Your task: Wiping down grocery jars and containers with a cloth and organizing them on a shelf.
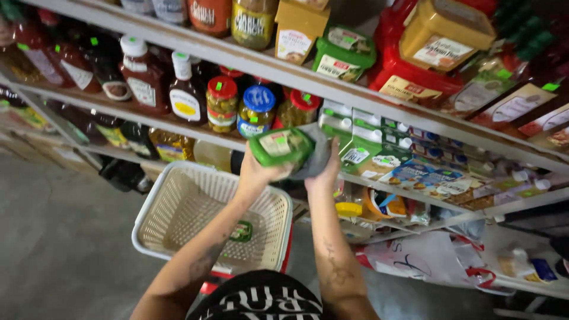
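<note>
Head view, looking down along both forearms toward stocked shelves (332, 89). The left hand (258, 172) is closed around the lower near edge of a green packet (281, 147), thumb on its face. The right hand (325, 172) grips a grey cloth (317, 155) pressed against the packet's right end; how far its fingers curl behind cannot be told. The packet is held in the air in front of the jars (240, 106), its long axis running left to right and tilted slightly upward to the right. A cream basket (155, 204) sits below and to the left, nearer the left arm, with one small green item (241, 231) inside.
</note>
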